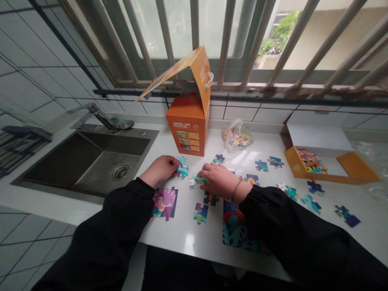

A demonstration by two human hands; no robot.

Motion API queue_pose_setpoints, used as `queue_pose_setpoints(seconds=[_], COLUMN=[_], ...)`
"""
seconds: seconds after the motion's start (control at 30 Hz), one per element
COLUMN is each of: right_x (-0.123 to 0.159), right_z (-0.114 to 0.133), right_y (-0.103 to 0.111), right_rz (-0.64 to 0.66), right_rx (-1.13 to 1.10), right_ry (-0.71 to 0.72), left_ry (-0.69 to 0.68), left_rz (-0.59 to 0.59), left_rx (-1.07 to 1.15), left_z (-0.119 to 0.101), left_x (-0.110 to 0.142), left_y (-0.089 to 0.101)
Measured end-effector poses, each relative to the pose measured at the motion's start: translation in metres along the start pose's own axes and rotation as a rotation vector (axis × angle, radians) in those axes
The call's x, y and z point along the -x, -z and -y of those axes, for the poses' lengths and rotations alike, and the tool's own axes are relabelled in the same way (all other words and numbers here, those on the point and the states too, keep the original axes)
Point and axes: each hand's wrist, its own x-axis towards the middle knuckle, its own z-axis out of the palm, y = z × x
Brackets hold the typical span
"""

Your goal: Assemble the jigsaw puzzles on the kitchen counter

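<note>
My left hand point(160, 169) pinches a teal puzzle piece point(183, 167) on the white counter point(188, 236). My right hand point(218, 180) presses its fingers on another small piece point(194, 182) just to the right of it. The two pieces lie close together, a small gap between them. A joined purple section point(165, 203) lies under my left wrist. A larger joined blue and red section point(235, 232) is partly hidden under my right forearm. Loose pieces point(200, 213) lie between the two sections.
An open orange puzzle box point(188, 127) stands behind my hands, with a plastic bag of pieces point(236, 136) beside it. An orange tray point(321, 165) sits at the right. Several loose pieces point(312, 204) are scattered right. A steel sink point(87, 159) is on the left.
</note>
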Motion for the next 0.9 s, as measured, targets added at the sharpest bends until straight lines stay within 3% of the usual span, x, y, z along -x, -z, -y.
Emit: queue_pose_setpoints(seconds=[0.23,0.4,0.47,0.53,0.6,0.73,0.9], right_x=[0.006,0.034,0.058,0.087,0.119,0.184,0.261], right_z=[0.012,0.029,0.04,0.052,0.061,0.063,0.023], right_y=[-0.003,0.013,0.021,0.025,0.025,0.009,-0.016], right_rz=[-0.05,-0.112,-0.17,-0.201,-0.224,-0.312,-0.461], right_rx=[0.039,0.058,0.037,-0.002,-0.059,-0.21,-0.255], right_ry=[-0.142,-0.158,-0.113,-0.063,-0.048,-0.076,-0.314], left_ry=[-0.06,-0.19,-0.343,-0.59,-0.751,-0.781,-0.778], left_rz=[0.041,-0.091,-0.095,-0.028,0.036,0.04,0.016], left_rx=[-0.189,-0.279,-0.285,-0.31,-0.382,-0.505,-0.534], left_z=[-0.005,-0.027,-0.037,-0.045,-0.048,-0.042,-0.016], left_x=[0.014,0.026,0.033,0.04,0.043,0.036,0.016], left_y=[0.017,0.0,-0.018,-0.039,-0.058,-0.076,-0.059])
